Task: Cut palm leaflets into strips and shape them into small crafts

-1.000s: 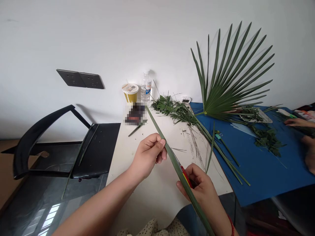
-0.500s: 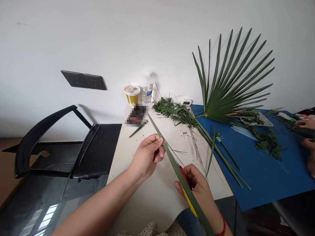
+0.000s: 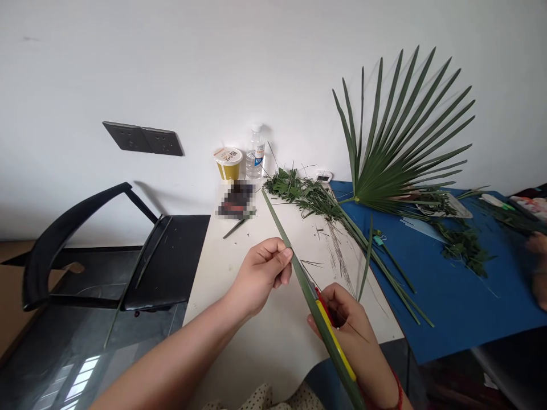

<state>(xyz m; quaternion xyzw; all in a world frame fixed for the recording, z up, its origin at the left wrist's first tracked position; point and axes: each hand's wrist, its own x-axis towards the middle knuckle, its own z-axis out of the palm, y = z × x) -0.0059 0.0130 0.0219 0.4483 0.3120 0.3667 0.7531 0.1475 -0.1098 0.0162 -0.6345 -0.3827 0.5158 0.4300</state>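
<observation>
**Q:** Where's the palm strip (image 3: 299, 273)?

**A:** Pinched in the left hand (image 3: 260, 278), slanting above the white bench (image 3: 252, 353).

**Q:** Right hand (image 3: 342, 319)?

**A:** Curled around yellow-red scissors (image 3: 335, 336), blades mostly hidden behind the strip, can't tell how far open.

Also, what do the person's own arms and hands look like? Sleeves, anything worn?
Both arms are bare, with no sleeves. The left hand shows no ring, watch or band. The right hand shows no ring either, but a thin red cord bracelet circles its wrist.
</observation>
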